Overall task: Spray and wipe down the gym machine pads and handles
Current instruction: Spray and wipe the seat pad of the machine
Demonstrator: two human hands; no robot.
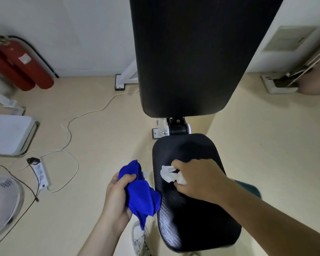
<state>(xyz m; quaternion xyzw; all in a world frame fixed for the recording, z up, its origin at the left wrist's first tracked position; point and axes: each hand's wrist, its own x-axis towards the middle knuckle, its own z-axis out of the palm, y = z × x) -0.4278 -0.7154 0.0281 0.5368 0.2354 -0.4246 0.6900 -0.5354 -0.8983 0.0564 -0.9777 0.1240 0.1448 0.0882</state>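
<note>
Gripping tissue (169, 174), right hand (198, 179) presses seat pad (196, 218) running lengthwise toward the backrest (188, 58); left hand (116, 198) clutches cloth (140, 196).

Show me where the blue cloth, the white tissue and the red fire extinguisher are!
blue cloth (139, 194): head view, the bunched middle of the cloth.
white tissue (167, 174): head view, the crumpled end that sticks out.
red fire extinguisher (35, 71): head view, the red body below its label.
</note>
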